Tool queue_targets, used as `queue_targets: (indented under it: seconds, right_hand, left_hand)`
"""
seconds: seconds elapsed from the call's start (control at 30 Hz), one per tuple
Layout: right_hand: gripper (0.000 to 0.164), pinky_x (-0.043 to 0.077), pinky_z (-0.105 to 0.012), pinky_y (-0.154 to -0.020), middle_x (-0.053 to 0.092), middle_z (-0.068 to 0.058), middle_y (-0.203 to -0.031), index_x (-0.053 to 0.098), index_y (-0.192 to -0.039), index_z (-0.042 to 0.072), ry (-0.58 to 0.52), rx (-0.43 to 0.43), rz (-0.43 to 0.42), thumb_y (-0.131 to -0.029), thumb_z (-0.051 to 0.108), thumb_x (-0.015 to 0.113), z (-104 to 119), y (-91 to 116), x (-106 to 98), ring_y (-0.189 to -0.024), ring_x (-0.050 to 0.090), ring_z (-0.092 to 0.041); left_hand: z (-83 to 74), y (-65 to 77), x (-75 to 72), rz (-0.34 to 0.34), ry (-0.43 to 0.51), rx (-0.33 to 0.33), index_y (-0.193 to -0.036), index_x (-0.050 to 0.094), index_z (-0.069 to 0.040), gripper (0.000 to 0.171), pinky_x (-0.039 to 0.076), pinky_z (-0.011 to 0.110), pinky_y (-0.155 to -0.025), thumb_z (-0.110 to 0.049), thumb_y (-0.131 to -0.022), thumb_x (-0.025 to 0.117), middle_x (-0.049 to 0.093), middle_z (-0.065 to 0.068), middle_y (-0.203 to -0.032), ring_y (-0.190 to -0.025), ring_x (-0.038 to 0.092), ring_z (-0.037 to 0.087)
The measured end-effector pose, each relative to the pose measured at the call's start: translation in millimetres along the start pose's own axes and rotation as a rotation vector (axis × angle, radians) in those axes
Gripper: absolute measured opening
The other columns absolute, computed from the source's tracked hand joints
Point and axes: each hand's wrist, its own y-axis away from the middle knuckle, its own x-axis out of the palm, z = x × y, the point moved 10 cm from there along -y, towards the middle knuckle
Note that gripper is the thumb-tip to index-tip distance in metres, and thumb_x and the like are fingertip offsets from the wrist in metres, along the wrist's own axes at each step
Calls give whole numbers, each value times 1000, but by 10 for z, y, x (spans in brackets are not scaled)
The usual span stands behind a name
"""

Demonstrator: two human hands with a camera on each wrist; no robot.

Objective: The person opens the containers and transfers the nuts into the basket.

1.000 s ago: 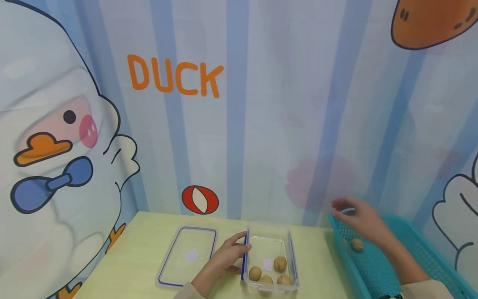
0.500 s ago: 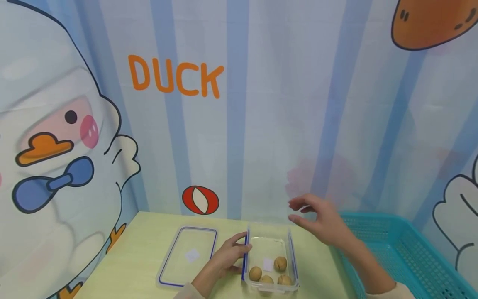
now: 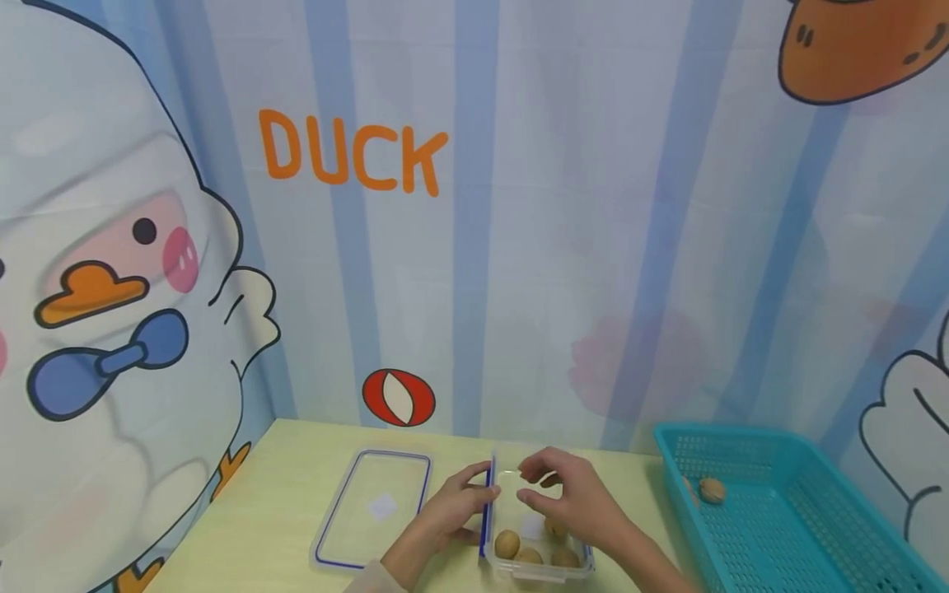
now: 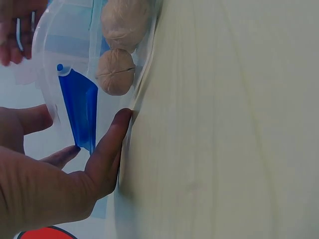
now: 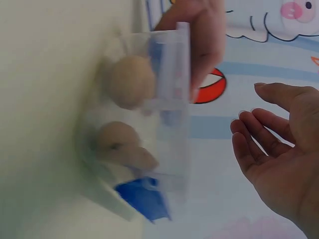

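A clear plastic food container with blue side clips stands on the table, with several walnuts in its near half. My left hand grips its left wall, the thumb at the rim and fingers along the outside. In the left wrist view, a finger reaches the base by the blue clip. Over the container is my right hand, thumb and fingers loosely bent and apart. The right wrist view shows nothing between the fingers of the right hand. That hand partly covers one walnut in the head view.
The container's lid, clear with a blue seal, lies flat to the left. At the right stands a turquoise basket with a walnut and another partly hidden by its wall. A printed curtain hangs behind the table.
My right hand has moved left from above the basket and down over the container. The left hand stays on the container's wall. The walnuts in the container look unmoved.
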Motion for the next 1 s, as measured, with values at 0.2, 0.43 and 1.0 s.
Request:
queue_targets:
  seconds: [0.2, 0.43, 1.0]
  right_hand:
    - [16, 62, -35, -79, 72, -1, -103, 71, -109, 11, 12, 48, 47, -97, 17, 80, -277, 71, 278, -94, 71, -29]
    - [19, 61, -35, -77, 73, -9, -103, 72, -107, 4, 4, 79, 88, -95, 16, 81, -450, 151, 438, -93, 71, -25]
    - [24, 60, -32, -77, 76, -1, -98, 79, -106, 7, 96, -2, 196, -92, 26, 85, -417, 130, 617, -89, 71, -13]
  left_hand:
    - [-9, 7, 14, 11, -1, 2, -161, 43, -9, 64, 63, 54, -77, -22, -104, 68, 61, 20, -136, -126, 60, 42]
    - [-31, 16, 21, 9, -13, 5, -161, 43, -10, 63, 63, 51, -73, -22, -104, 68, 61, 20, -136, -125, 61, 41]
    - [-42, 27, -10, 22, -8, 13, -161, 42, -8, 63, 63, 56, -78, -23, -105, 67, 59, 22, -138, -130, 56, 47]
